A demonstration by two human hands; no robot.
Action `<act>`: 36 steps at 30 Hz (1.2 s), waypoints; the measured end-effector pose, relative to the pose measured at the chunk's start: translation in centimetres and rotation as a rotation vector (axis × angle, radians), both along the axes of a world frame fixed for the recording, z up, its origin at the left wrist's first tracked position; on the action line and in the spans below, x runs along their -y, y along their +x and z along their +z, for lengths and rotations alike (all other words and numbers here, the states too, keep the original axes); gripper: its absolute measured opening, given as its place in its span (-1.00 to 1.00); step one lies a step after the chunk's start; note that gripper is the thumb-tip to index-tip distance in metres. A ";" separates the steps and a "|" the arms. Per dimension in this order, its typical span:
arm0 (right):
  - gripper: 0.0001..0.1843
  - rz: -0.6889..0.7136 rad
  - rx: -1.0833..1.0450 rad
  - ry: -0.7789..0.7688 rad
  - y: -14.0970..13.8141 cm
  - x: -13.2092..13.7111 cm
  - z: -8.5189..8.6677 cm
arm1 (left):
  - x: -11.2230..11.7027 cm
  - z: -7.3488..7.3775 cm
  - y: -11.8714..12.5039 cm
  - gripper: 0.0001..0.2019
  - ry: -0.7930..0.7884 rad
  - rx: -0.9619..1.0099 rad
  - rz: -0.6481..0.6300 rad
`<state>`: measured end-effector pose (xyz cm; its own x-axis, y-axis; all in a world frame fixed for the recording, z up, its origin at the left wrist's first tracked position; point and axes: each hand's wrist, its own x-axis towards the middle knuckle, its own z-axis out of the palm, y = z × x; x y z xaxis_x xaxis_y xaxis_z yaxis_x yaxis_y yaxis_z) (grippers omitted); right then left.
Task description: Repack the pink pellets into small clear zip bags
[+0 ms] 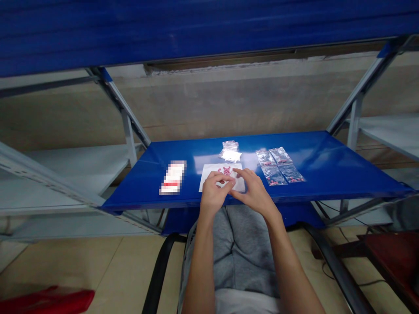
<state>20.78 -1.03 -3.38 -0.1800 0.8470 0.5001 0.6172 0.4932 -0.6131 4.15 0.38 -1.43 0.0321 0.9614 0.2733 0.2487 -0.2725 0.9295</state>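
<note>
A white sheet (pixel 204 178) lies near the front edge of the blue shelf, with a small heap of pink-red pieces (pixel 225 170) on it. Over its front part, my left hand (pixel 214 192) has thumb and forefinger pinched together; whatever is between them is too small to make out. My right hand (pixel 253 189) curves in from the other side, its thumb and forefinger apart around the left fingertips. Behind the sheet sits a stack of clear plastic bags (pixel 231 150). To the right lie several flat clear bags (pixel 278 168) with small reddish pieces inside.
A blurred-out white and red item (pixel 173 178) lies left on the blue shelf (pixel 314 161). Another blue shelf (pixel 209 30) hangs overhead. Grey metal posts (pixel 119 102) stand at both sides. Black chair armrests (pixel 163 266) flank my legs.
</note>
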 end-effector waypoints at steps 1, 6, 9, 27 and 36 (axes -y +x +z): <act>-0.43 0.008 -0.015 -0.002 -0.1 0.0 0.1 | 0.1 0.1 0.1 -0.93 0.012 0.008 0.004; -0.48 0.049 -0.122 -0.010 -0.1 0.2 0.5 | 0.2 0.5 0.4 -0.90 0.032 0.076 -0.059; -0.44 0.048 -0.148 -0.022 0.2 0.3 0.8 | 0.2 0.6 0.4 -0.87 -0.026 0.085 -0.084; -0.61 0.053 -0.332 -0.039 0.3 0.7 1.4 | 0.4 1.5 -0.3 -0.74 -0.025 0.274 -0.154; -0.71 -0.366 -0.716 -0.060 -3.8 -0.1 -0.1 | 0.6 -2.2 4.6 -0.79 -0.002 0.474 0.030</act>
